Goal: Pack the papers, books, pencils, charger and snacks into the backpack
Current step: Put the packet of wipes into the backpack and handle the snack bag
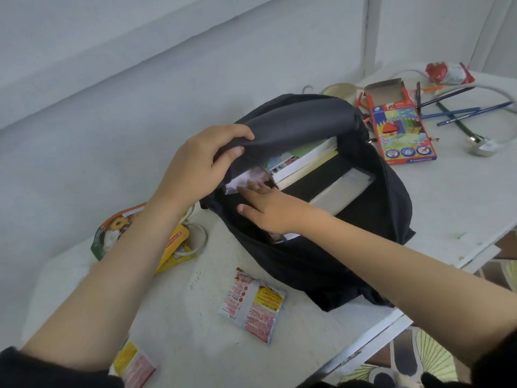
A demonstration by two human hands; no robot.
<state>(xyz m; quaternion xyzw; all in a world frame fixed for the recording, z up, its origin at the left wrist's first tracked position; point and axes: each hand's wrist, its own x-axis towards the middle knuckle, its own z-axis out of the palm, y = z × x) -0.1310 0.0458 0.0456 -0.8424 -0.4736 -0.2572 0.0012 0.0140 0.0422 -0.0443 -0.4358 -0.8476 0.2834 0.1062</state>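
black backpack – left hand pinches its flap up, right hand flat, fingers extended inside, gripping nothing

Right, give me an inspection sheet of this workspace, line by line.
Surface: white table, paint worn.
Job's things: black backpack open, books inside; pencil box open beside loose pencils; snack packets outside.
Clutter: nothing seen.
Grippers: left hand pinches the backpack's flap up; right hand reaches inside, fingers extended.
Cables: white cable far right, plug on the table.
Surroundings: white wall, patterned floor.
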